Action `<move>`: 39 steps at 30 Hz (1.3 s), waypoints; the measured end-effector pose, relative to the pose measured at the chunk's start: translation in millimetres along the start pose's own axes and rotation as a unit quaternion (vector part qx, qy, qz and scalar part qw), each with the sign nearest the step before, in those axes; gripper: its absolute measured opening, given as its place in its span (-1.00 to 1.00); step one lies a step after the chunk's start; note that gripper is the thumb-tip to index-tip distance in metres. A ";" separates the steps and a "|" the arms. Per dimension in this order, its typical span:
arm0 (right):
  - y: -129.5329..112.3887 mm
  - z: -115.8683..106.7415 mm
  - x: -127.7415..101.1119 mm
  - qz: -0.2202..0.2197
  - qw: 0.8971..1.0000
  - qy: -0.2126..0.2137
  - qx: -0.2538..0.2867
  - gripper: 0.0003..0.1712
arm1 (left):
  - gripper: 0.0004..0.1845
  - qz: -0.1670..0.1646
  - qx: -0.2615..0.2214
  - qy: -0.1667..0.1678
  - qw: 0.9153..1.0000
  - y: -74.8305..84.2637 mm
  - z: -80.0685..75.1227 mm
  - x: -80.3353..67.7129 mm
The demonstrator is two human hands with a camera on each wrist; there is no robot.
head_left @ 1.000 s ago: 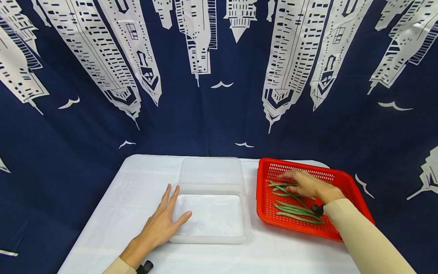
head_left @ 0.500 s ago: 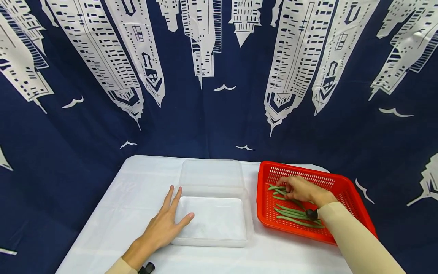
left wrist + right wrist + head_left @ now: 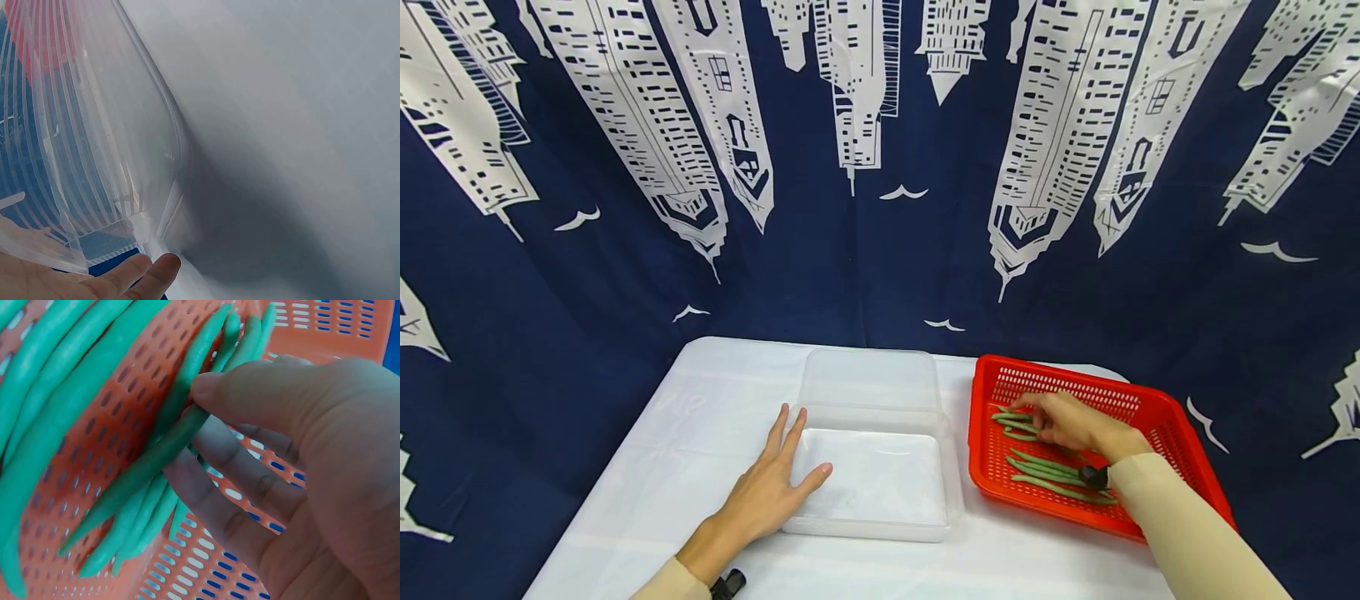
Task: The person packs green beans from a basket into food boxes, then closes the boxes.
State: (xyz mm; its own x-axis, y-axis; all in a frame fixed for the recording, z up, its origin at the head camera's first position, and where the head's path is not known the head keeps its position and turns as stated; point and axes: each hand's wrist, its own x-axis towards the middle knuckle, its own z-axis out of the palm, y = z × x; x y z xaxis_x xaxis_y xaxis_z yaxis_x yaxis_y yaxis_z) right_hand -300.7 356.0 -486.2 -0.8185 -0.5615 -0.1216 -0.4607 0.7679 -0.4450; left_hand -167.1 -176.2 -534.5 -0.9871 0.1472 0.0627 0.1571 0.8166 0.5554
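My left hand [image 3: 763,496], fingers spread, rests at the left side of a clear plastic container [image 3: 865,528] on the table. In the left wrist view its fingertips [image 3: 164,267] show beside the ribbed clear wall. The container's lid [image 3: 868,379] is folded back behind it. My right hand [image 3: 1071,423] reaches into a red perforated basket [image 3: 981,475]. In the right wrist view, thumb and fingers pinch a darker green bean [image 3: 156,450] that lies across several others. Another group of green beans [image 3: 1052,471] lies nearer the basket's front.
A white cloth covers the table [image 3: 700,417]. Beyond it hangs a dark blue curtain [image 3: 850,275] with white building and bird prints. The basket stands to the right of the container, a narrow strip of tablecloth between them.
The right hand's fingers have come down and curled in on the green beans at the back of the basket. The left hand stays at the container. The head view has shifted slightly.
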 end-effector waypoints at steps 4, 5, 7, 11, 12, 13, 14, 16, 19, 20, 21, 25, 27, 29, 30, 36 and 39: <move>-2.1 -1.6 -7.9 0.016 0.999 0.003 0.029 -0.24 | 0.13 -0.002 -0.001 -0.007 1.000 1.0 -0.7 -0.6; -2.6 -3.0 -9.3 0.015 0.999 0.005 0.029 -0.23 | 0.13 -0.004 -0.003 -0.008 1.000 1.4 -1.0 -0.6; -4.1 -6.3 -11.7 0.009 1.000 0.015 0.018 -0.23 | 0.15 -0.004 -0.006 -0.010 1.000 2.2 -1.7 -0.5; -10.3 -14.8 -14.1 -0.008 1.000 0.028 -0.003 -0.25 | 0.19 -0.001 -0.014 -0.011 1.000 2.3 -2.3 0.7; -12.6 -16.8 -14.1 -0.007 1.000 0.030 -0.002 -0.25 | 0.20 -0.001 -0.017 -0.010 1.000 2.0 -2.4 1.1; -15.0 -18.8 -14.1 -0.009 0.999 0.033 0.000 -0.25 | 0.21 0.000 -0.020 -0.008 1.000 1.8 -2.6 1.5; -17.9 -20.8 -14.1 -0.009 0.999 0.035 0.004 -0.25 | 0.21 0.000 -0.023 -0.008 1.000 1.5 -2.8 2.0; -23.8 -24.4 -14.2 -0.014 0.999 0.046 0.003 -0.25 | 0.23 0.002 -0.032 -0.005 0.999 1.1 -3.3 2.8; -34.3 -29.4 -14.4 -0.025 0.998 0.065 -0.004 -0.26 | 0.26 0.005 -0.044 -0.004 0.999 0.1 -3.5 3.6; -38.4 -30.7 -14.5 -0.027 0.997 0.069 -0.006 -0.26 | 0.26 0.005 -0.047 -0.004 0.999 -0.4 -3.3 3.6; -42.6 -31.4 -14.5 -0.028 0.997 0.073 -0.009 -0.26 | 0.27 0.006 -0.050 -0.003 0.999 -1.1 -2.8 3.5; -61.5 -31.1 -14.2 -0.022 0.997 0.071 0.000 -0.26 | 0.26 -0.003 -0.063 -0.011 0.998 -4.1 -1.6 1.3; -71.4 -30.3 -13.4 -0.022 0.997 0.072 0.006 -0.27 | 0.27 -0.009 -0.066 -0.019 0.998 -4.8 -1.9 0.3; -80.3 -29.7 -11.6 -0.027 0.997 0.076 0.004 -0.28 | 0.27 -0.014 -0.071 -0.027 0.997 -4.8 -3.0 -0.4; -84.9 -29.6 -10.4 -0.032 0.996 0.078 0.004 -0.30 | 0.27 -0.015 -0.071 -0.029 0.997 -4.8 -3.4 -0.4; -107.6 -27.7 2.4 -0.068 0.993 0.092 -0.019 -0.36 | 0.27 -0.016 -0.072 -0.038 0.997 -5.8 -5.7 -1.2; -118.1 -25.3 12.6 -0.086 0.991 0.096 -0.034 -0.39 | 0.28 -0.017 -0.068 -0.038 0.997 -6.5 -6.4 -1.4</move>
State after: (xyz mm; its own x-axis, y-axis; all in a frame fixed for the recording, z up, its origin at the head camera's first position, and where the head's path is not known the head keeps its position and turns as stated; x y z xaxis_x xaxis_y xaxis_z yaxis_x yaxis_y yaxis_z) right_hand -265.3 266.0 -412.7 -0.7732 -0.6219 0.1244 -0.6157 0.6890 -0.3824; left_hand -166.9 -185.2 -532.9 -0.9859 0.1661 -0.0180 0.1123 0.7388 0.6645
